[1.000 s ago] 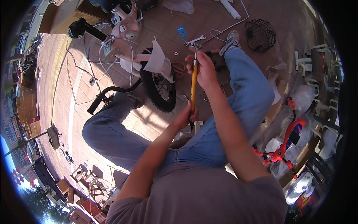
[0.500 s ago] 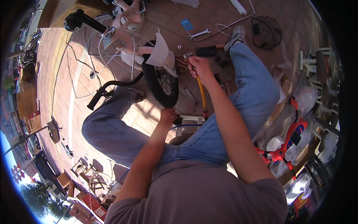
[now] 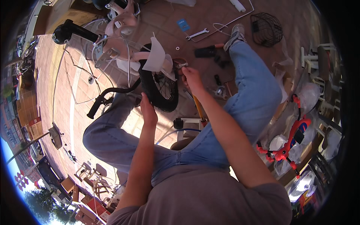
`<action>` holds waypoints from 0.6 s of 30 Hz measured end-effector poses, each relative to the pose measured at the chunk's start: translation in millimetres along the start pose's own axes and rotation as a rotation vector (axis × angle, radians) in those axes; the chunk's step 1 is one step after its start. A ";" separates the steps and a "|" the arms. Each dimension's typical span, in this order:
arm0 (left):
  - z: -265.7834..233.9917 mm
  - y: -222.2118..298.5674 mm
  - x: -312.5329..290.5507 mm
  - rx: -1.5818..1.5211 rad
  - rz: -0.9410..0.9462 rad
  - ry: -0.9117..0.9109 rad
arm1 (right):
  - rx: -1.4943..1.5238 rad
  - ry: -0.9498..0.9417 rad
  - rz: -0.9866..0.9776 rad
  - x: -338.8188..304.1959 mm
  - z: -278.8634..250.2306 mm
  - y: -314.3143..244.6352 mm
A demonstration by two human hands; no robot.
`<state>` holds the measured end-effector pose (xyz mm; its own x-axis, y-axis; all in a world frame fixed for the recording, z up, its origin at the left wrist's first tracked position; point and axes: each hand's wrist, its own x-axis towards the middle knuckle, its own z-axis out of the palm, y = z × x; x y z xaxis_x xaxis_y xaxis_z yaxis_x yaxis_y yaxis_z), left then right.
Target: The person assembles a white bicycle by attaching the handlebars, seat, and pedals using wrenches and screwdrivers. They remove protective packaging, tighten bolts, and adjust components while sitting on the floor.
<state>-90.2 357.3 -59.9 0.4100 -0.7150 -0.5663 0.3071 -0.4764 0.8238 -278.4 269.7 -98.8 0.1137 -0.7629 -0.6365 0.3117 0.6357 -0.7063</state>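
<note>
A small bicycle wheel with a black knobbly tyre [image 3: 150, 91] stands upright between my knees, joined to a pale pink frame [image 3: 140, 56]. My left hand [image 3: 149, 109] lies along the near left side of the tyre, its fingers stretched out. My right hand [image 3: 192, 80] is closed round the end of a yellow air hose [image 3: 198, 107]. The hose's metal inflator head [image 3: 181, 65] pokes out past my fingers, close to the right side of the wheel. White wrapping [image 3: 156, 56] hangs over part of the wheel. Whether the inflator head touches a valve cannot be made out.
Black handlebars [image 3: 107, 91] reach out to the left. On the paving lie a spanner [image 3: 197, 34], a blue card [image 3: 183, 25], a black-handled tool [image 3: 204, 52] and a wire basket [image 3: 266, 30]. A red child's ride-on frame [image 3: 286, 149] stands at the right.
My left hand has moved up and left from the bottom of the tyre to its side. My right hand has brought the hose end down and left, closer to the wheel.
</note>
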 end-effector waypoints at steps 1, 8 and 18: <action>2.6 9.1 10.8 0.004 0.017 0.007 | 0.016 -0.022 -0.009 1.4 3.0 -0.4; 36.7 17.9 41.9 -0.157 -0.057 0.337 | 0.059 -0.012 -0.016 -5.5 -1.4 -11.4; 13.4 -27.3 49.7 -0.270 0.137 0.485 | 0.159 -0.107 0.083 -15.0 -6.6 -24.1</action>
<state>-89.7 328.0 -110.1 0.7895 -0.4139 -0.4533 0.4057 -0.2025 0.8913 -293.9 266.6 -74.3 0.2419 -0.7225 -0.6476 0.4409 0.6764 -0.5900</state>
